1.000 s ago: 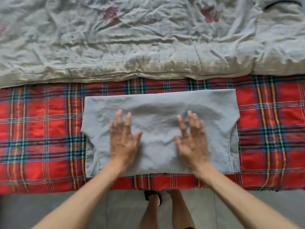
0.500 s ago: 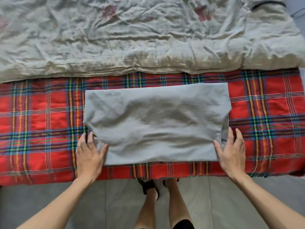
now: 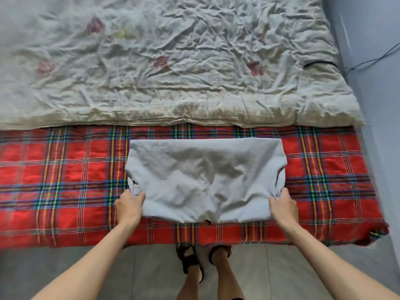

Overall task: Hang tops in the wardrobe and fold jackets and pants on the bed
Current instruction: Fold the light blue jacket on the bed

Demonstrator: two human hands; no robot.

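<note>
Nearest to us, our sandalled feet (image 3: 191,259) stand on the grey tiled floor (image 3: 140,271), right at the edge of the bed. Our bare forearms reach forward from either side. The left grip (image 3: 129,207) is clenched on the near left corner of the grey folded garment (image 3: 205,176), thumb on top of the cloth and the other fingers tucked out of sight beneath it. The right grip (image 3: 284,210) clasps the near right corner the same way, and the fabric bunches into small creases where each thumb presses. The garment lies in a broad rectangle on the red plaid blanket (image 3: 65,180), close to the bed's near edge and a little right of centre, with its far edge straight and flat; we cannot tell whether it is a jacket or pants. Beyond the blanket, a crumpled pale quilt (image 3: 151,72) with faded flower prints covers the rest of the bed. Farthest off, at the right, a thin dark cable (image 3: 372,60) runs along the blue-grey wall (image 3: 372,29).
</note>
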